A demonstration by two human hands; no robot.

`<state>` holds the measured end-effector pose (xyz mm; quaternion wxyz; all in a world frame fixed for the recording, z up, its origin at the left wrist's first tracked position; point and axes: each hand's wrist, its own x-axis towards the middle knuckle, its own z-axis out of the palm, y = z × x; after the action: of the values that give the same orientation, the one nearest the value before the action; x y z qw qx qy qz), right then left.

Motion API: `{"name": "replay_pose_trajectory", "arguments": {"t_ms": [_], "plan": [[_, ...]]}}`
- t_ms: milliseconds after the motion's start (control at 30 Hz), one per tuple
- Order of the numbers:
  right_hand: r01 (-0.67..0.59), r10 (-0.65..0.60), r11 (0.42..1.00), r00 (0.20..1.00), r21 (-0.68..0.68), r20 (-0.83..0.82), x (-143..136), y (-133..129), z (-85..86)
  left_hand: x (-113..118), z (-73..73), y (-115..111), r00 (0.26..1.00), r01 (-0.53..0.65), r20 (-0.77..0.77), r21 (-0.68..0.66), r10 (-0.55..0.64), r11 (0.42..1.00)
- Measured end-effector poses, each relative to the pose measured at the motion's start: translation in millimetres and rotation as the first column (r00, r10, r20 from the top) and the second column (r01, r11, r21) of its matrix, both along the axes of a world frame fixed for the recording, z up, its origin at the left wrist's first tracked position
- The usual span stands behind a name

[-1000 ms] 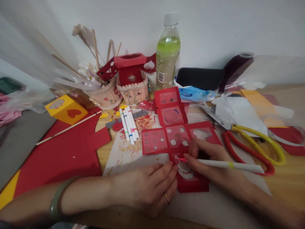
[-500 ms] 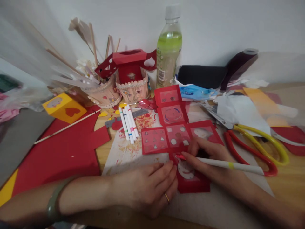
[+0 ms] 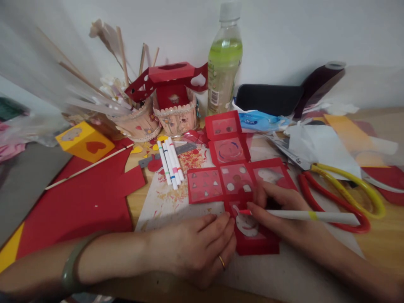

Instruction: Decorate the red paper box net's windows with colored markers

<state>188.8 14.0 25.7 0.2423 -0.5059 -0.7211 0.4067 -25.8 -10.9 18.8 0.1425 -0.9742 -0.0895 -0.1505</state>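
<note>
At the far left, a large sheet of red card (image 3: 78,202) is spread over the wooden table (image 3: 388,244), with a yellow paper cube (image 3: 84,141) and a thin wooden stick (image 3: 88,167) on it; little free room is left there. The left hand (image 3: 192,248) is laid flat, fingers pressed on the near panel of the cross-shaped red paper box net with cut-out windows (image 3: 233,176), which lies unfolded at the table's middle. If this pressure is eased, the net is likely to slide and the line could be spoiled. Just behind the net, four white marker pens (image 3: 170,162) could be knocked and rolled. The right hand (image 3: 284,214) is closed around a white pen with a pink tip (image 3: 309,216), the tip set on the near panel's white cut-out. Too much force could tear the thin window. At the right, red and yellow scissors (image 3: 341,198) lie close to the wrist, so outward movement is cramped; the near table edge is open.
</note>
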Motion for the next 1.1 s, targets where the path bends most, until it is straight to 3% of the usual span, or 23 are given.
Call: {"name": "replay_pose_trajectory", "arguments": {"t_ms": [1100], "plan": [[0.006,-0.006,1.000,1.000,0.012,-0.015,2.2,-0.3,-1.0,-0.2,-0.6,-0.4,1.000,-0.007,-0.010,-0.018,0.007,1.000]]}}
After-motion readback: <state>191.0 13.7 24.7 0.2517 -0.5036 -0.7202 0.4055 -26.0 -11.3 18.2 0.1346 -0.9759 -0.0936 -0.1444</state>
